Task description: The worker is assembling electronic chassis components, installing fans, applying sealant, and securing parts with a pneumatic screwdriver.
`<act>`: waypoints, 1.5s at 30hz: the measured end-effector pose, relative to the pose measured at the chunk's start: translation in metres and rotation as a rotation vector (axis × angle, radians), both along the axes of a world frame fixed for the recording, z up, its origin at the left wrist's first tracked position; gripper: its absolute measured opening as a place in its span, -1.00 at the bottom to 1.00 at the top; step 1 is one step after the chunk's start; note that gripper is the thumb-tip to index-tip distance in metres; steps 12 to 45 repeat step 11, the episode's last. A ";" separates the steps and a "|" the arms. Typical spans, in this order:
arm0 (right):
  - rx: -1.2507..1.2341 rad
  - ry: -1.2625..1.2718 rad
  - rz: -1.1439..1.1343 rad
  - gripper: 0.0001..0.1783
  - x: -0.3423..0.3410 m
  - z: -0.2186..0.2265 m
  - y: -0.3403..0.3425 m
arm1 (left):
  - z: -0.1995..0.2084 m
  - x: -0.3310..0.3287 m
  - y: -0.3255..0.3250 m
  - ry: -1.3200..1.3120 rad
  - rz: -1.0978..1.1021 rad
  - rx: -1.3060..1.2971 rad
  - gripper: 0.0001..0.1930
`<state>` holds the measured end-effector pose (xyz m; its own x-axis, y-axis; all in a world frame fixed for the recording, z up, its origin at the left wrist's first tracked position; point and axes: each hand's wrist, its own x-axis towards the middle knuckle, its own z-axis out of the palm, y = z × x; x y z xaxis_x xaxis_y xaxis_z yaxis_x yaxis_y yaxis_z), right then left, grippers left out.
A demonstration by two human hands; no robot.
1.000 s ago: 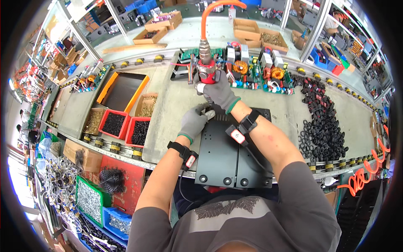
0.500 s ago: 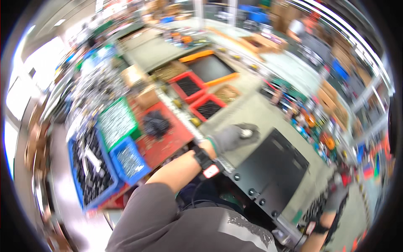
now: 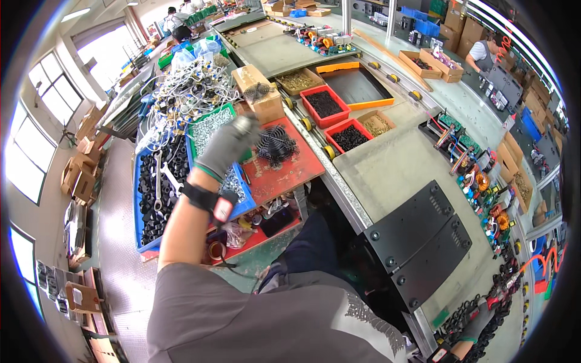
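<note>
My left hand (image 3: 224, 151), in a grey glove, reaches over the green tray of small silvery screws (image 3: 209, 126). Its fingers are closed at blurred tips; what they hold, if anything, I cannot make out. Beside it, black wire fan guards (image 3: 276, 146) lie piled on a red board (image 3: 290, 176). My right hand (image 3: 479, 323), also gloved, is low at the right among black wire loops, its fingers partly hidden. It appears closed around a red-and-dark power tool (image 3: 495, 297) near an orange coiled hose. Between my hands lies a black panel (image 3: 411, 227) with round black feet.
A blue bin (image 3: 140, 233) of black parts carries two wrenches. Red trays (image 3: 327, 121) of black screws stand beyond the conveyor rail (image 3: 345, 196). Wired circuit boards (image 3: 478, 175) line the right side. A cardboard box (image 3: 266, 109) stands behind the fan guards. Another person works far right.
My left hand has swung left from beside the black panel to above the screw tray. My right hand has shifted lower with the red tool. The view has turned left and sharpened.
</note>
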<state>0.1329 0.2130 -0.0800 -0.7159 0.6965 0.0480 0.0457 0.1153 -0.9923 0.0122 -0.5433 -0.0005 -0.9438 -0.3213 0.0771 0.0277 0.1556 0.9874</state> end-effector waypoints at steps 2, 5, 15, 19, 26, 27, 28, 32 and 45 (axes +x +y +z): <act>-0.009 -0.047 0.027 -0.69 0.002 0.004 -0.002 | 0.010 -0.008 -0.064 0.089 0.076 0.347 -0.64; -0.021 -0.086 0.034 -0.62 0.003 0.007 -0.007 | 0.014 -0.013 -0.137 -0.348 0.285 0.328 -0.72; -0.095 -0.202 0.364 -0.59 0.015 0.026 -0.021 | 0.020 -0.039 -0.115 -0.029 0.240 0.214 -0.33; -0.095 -0.202 0.364 -0.59 0.015 0.026 -0.021 | 0.020 -0.039 -0.115 -0.029 0.240 0.214 -0.33; -0.095 -0.202 0.364 -0.59 0.015 0.026 -0.021 | 0.020 -0.039 -0.115 -0.029 0.240 0.214 -0.33; -0.095 -0.202 0.364 -0.59 0.015 0.026 -0.021 | 0.020 -0.039 -0.115 -0.029 0.240 0.214 -0.33; -0.095 -0.202 0.364 -0.59 0.015 0.026 -0.021 | 0.020 -0.039 -0.115 -0.029 0.240 0.214 -0.33; -0.095 -0.202 0.364 -0.59 0.015 0.026 -0.021 | 0.020 -0.039 -0.115 -0.029 0.240 0.214 -0.33; -0.095 -0.202 0.364 -0.59 0.015 0.026 -0.021 | 0.020 -0.039 -0.115 -0.029 0.240 0.214 -0.33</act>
